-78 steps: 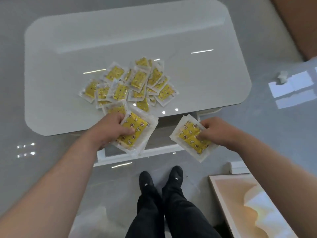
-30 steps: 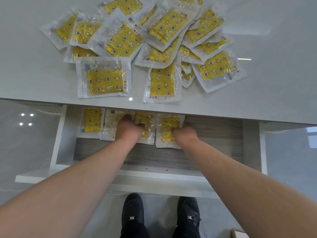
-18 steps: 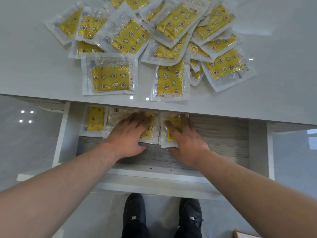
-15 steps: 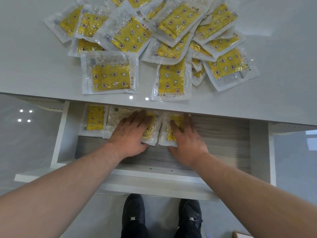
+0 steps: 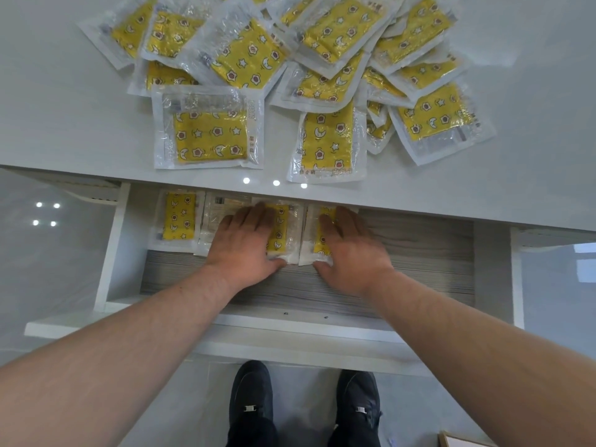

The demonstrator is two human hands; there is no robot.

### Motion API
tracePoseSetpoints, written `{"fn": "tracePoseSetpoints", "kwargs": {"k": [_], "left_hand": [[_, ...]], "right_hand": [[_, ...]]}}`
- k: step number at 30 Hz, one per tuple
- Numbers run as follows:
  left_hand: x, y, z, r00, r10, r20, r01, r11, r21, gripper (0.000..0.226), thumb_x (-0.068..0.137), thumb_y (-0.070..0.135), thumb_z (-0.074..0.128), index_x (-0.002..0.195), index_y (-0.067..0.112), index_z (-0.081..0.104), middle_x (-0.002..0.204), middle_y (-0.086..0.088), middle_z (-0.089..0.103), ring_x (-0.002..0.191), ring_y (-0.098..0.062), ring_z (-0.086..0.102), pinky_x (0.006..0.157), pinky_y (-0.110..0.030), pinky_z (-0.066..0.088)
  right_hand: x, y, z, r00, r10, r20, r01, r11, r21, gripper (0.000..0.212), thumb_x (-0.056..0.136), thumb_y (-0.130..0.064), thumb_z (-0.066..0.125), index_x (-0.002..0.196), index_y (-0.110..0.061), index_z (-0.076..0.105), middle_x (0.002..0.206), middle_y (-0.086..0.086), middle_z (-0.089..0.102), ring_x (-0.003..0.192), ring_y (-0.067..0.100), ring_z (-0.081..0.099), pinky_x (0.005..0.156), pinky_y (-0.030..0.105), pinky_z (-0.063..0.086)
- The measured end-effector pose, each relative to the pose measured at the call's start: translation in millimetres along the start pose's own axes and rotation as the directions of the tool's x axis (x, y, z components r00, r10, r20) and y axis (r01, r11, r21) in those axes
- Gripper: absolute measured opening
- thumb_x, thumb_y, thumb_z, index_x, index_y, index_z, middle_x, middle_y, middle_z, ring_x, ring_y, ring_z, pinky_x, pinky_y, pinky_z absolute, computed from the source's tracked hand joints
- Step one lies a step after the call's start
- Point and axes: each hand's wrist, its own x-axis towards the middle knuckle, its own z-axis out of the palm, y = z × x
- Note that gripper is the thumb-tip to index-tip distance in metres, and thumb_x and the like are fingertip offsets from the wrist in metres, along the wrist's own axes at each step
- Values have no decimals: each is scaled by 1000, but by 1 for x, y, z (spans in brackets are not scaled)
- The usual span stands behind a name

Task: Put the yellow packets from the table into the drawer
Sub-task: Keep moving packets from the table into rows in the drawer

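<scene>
The fingers (image 5: 254, 217) of the left hand (image 5: 245, 243) lie straight and together, pressed flat on a yellow packet (image 5: 283, 233) in the drawer (image 5: 419, 253). The right hand (image 5: 350, 253) presses a second packet (image 5: 314, 233) just beside it in the same way. Neither hand grips anything. We count four packets in a row along the drawer's back left: those two, a pale packet (image 5: 216, 214) and a leftmost packet (image 5: 179, 221). On the table (image 5: 64, 124) above the drawer's back lies an overlapping heap (image 5: 251, 59); we cannot count it exactly, but it is well over ten.
</scene>
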Motion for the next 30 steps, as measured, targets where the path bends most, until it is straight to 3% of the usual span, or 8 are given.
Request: {"fn": "tracePoseSetpoints", "kwargs": {"k": [3, 7, 14, 17, 19, 25, 30], "left_hand": [[-2, -4, -3, 999, 27, 29, -26, 999, -20, 98, 69, 71, 59, 147, 23, 24, 156, -3, 21, 140, -27, 24, 113, -43, 21], [-5, -28, -10, 998, 30, 52, -28, 999, -43, 91, 80, 63, 55, 151, 22, 15, 158, -4, 18, 144, -26, 17, 115, -40, 18], [-2, -43, -10, 994, 63, 89, -61, 998, -24, 87, 78, 66, 55, 149, 32, 19, 159, 5, 13, 146, -20, 12, 116, -41, 14], [-8, -56, -8, 999, -27, 22, 27, 999, -34, 81, 83, 60, 54, 148, 23, 26, 156, -4, 25, 143, -26, 19, 114, -42, 20], [-12, -69, -5, 993, -117, 21, 118, 992, -34, 77, 87, 55, 51, 150, 21, 22, 157, -6, 20, 145, -26, 13, 115, -42, 15], [-10, -85, -1, 998, 6, 64, -6, 1000, 0, 72, 93, 48, 45, 152, 26, 9, 161, 1, 8, 147, -20, 2, 117, -38, 2], [-12, -88, -1, 994, -45, 100, 46, 999, -7, 83, 87, 61, 45, 152, 31, 3, 161, -1, 3, 147, -23, -2, 117, -39, 1]], "right_hand": [[-5, 3, -2, 1000, -12, 9, 12, 1000, 20, 94, 82, -62, 55, 152, -26, 5, 160, 7, 5, 148, 26, 2, 117, 41, 16], [-12, 16, -4, 996, 29, -89, -24, 998, 55, 77, 92, -57, 43, 153, -22, 14, 160, 5, 17, 146, 26, 15, 119, 40, 18], [2, 10, -9, 997, -71, 0, 71, 997, -22, 71, 92, -51, 48, 152, -27, 18, 160, 2, 13, 146, 27, 14, 119, 41, 13], [0, 7, -7, 998, -41, -48, 40, 999, -28, 74, 88, -55, 50, 150, -26, 22, 156, 5, 22, 142, 28, 22, 117, 42, 19], [0, 4, -5, 996, -39, -83, 36, 999, -39, 72, 88, -55, 49, 149, -25, 25, 154, 6, 24, 140, 30, 25, 116, 42, 21], [5, -7, -4, 997, -74, -38, 71, 995, -70, 65, 93, -47, 47, 149, -24, 24, 156, 8, 20, 144, 30, 16, 118, 44, 13], [12, -32, -13, 972, -221, -77, 213, 972, -99, 67, 90, -45, 50, 148, -21, 27, 158, 8, 18, 145, 31, 16, 119, 43, 9]]}}
